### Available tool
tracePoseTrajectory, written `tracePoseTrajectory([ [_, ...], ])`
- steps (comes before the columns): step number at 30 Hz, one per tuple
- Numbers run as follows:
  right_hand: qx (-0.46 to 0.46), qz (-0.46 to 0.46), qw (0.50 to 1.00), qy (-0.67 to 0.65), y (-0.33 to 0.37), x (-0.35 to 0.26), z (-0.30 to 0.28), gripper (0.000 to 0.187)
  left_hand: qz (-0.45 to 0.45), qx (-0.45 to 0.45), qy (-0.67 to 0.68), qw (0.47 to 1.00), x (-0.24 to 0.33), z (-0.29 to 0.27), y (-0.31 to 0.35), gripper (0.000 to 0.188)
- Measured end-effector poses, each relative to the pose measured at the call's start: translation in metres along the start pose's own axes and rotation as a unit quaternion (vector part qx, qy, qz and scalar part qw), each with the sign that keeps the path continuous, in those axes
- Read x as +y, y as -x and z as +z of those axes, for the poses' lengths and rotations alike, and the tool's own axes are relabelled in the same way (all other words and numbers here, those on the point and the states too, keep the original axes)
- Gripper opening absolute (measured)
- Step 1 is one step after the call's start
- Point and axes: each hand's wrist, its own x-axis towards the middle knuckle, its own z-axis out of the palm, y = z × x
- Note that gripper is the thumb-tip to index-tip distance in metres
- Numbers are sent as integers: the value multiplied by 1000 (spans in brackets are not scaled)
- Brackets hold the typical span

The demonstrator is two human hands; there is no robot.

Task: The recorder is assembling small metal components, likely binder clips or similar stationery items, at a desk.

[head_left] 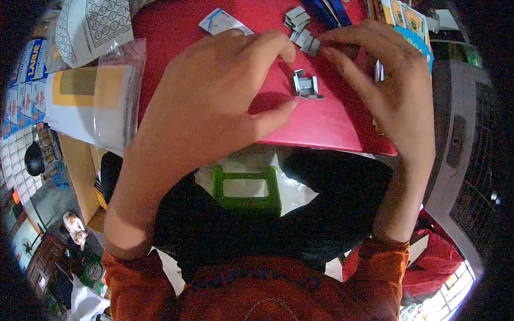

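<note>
On the red tabletop (332,120) stands a small grey metallic-looking piece (305,84), squarish, with upright sides around a hollow middle. My left hand (214,88) hovers beside it, thumb and index finger spread apart and nothing between them. Farther back lies a loose pile of short grey strips (297,24), shaped somewhat like staple sticks. The thumb and index finger of my right hand (393,69) come together at the near end of this pile, on a small grey strip (311,47). Its other fingers are partly hidden.
A white and blue packet (225,22) lies behind my left hand, and a dark blue object (329,12) behind the pile. Plastic-wrapped papers (85,101) edge the left side. Booklets (409,27) stand at the right. Below the table is a green plastic stool (246,202).
</note>
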Motion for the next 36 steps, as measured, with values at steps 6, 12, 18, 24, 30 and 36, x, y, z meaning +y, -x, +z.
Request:
tracePoseTrajectory([
  [6,-1,-20,998,61,1,2,4,28,1,-5,0,1000,2,-1,1,41],
  [12,5,-35,997,74,0,5,5,27,8,-17,9,1000,0,1,-2,36],
  [18,23,-41,997,63,0,4,9,21,2,-35,6,999,-1,1,-1,33],
  [24,13,-28,998,60,1,3,4,17,13,-21,0,1000,1,1,-1,34],
  [30,-14,5,998,56,2,4,-1,16,-2,-33,7,999,2,2,-1,34],
  [36,15,-14,999,42,1,3,1,19,-8,-37,7,999,2,1,0,35],
])
